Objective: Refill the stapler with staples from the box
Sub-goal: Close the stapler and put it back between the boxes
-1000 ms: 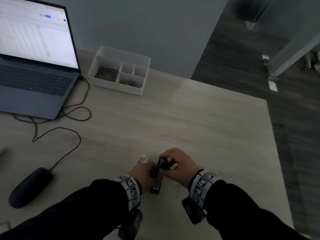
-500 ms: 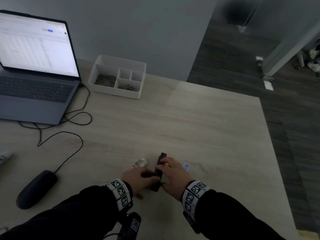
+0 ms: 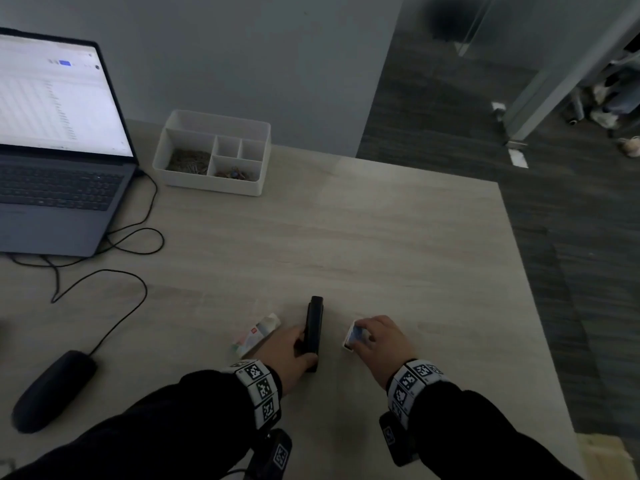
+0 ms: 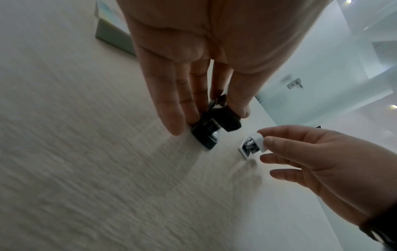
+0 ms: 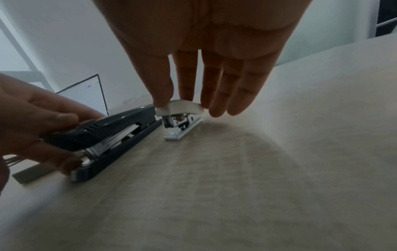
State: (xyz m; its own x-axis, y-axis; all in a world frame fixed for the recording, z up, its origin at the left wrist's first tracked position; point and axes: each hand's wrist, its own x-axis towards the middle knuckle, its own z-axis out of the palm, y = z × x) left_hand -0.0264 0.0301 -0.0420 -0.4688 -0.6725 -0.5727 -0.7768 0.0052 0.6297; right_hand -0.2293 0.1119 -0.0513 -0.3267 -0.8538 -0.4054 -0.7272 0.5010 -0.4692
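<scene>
A black stapler lies flat on the table, pointing away from me. My left hand grips its near end, fingers on one side and thumb on the other. It looks closed in the right wrist view. To its right stands a small white stapler. My right hand pinches its top between thumb and forefinger; the other fingers hang straight. A small white staple box lies just left of my left hand.
An open laptop stands far left, with a white divided tray holding clips beside it. A dark mouse and its cable lie at the near left. The table's right edge drops to dark floor.
Both hands held the black stapler a second ago. It now lies on the table under my left hand alone; my right hand has moved right and taken hold of the small white stapler.
</scene>
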